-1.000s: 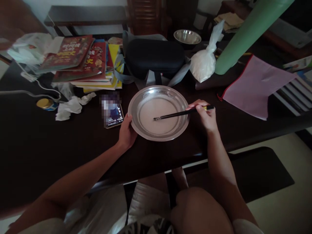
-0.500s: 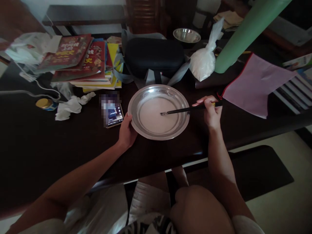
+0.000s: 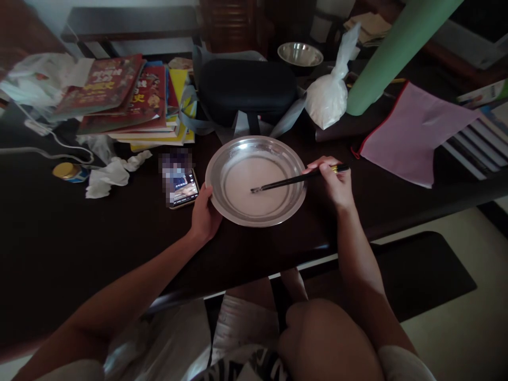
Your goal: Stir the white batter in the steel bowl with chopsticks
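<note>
A wide steel bowl (image 3: 296, 203) holds a milky white liquid (image 3: 254, 172), near the front edge of the dark table. My left hand (image 3: 205, 216) grips the bowl's left rim, thumb on top and the other fingers underneath, mostly hidden. In my right hand (image 3: 335, 182) is a pair of black chopsticks (image 3: 286, 181), held near their gold-marked upper ends. They slope down to the left over the bowl's right rim, and their whitened tips meet the liquid left of the middle.
A lit phone (image 3: 182, 185) lies left of the bowl, by crumpled tissues (image 3: 107, 177) and a small gold-lidded jar (image 3: 70, 172). Behind are stacked books (image 3: 107, 90), a black case (image 3: 248, 87), a tied bag of white powder (image 3: 327, 103), a green cylinder (image 3: 389, 69) and a pink pouch (image 3: 413, 132).
My right hand has moved a little to the left, and the chopstick tips have shifted left through the liquid. My left hand keeps its grip on the bowl. The whole view has shifted slightly.
</note>
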Available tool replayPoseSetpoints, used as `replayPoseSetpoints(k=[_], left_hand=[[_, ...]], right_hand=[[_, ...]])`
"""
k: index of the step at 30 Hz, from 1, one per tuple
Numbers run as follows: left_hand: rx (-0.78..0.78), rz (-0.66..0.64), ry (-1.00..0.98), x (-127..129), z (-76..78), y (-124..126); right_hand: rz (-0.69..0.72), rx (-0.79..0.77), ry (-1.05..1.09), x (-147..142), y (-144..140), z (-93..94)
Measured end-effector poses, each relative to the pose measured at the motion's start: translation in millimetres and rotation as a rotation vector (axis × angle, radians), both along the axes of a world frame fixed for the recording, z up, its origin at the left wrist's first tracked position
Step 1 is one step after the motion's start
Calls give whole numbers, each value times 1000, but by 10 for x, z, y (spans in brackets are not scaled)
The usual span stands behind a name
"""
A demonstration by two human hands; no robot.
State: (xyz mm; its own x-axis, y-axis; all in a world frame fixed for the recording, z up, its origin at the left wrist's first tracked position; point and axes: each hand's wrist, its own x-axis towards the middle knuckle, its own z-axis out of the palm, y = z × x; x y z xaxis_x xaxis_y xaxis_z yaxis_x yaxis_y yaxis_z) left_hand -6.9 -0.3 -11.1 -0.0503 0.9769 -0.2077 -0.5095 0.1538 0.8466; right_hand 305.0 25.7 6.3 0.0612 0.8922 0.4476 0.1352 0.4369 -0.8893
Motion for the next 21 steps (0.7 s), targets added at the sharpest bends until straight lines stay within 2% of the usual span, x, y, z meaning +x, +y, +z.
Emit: replayPoseSetpoints(k=[5, 10, 15, 21], left_hand=[[16, 0, -8, 4, -18, 4], [25, -12, -17, -6, -24, 5], [22, 1, -19, -16, -48, 8], [21, -1, -14, -20, -49, 9]], right_hand=[[-105, 55, 97, 7, 15, -15], [-5, -9, 11, -9, -3, 8], [-82, 16, 83, 1, 3, -1], [-20, 4, 14, 2, 12, -13]])
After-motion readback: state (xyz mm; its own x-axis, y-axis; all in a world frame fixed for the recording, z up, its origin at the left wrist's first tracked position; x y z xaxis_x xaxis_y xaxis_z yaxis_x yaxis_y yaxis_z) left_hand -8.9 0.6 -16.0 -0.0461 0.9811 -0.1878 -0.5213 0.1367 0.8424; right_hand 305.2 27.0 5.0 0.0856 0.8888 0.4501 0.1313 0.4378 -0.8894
